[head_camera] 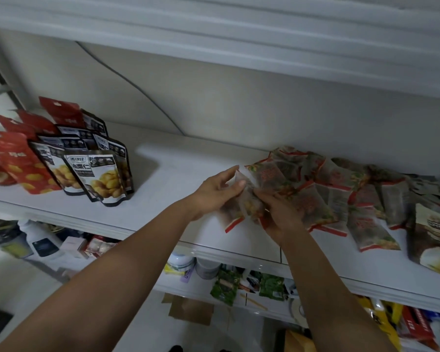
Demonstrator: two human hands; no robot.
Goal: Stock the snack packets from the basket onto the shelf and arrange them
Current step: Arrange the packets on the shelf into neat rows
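Observation:
Both my hands hold one translucent snack packet with red trim over the front part of the white shelf. My left hand grips its left side, thumb on top. My right hand pinches its right side. Directly to the right lies a loose row of several similar red-trimmed packets, overlapping and flat on the shelf. The basket is not in view.
Standing black-and-white chestnut pouches and red pouches fill the shelf's left end. A brown-and-white pouch lies at the right edge. An upper shelf hangs close overhead. Lower shelves hold green packets, jars and boxes.

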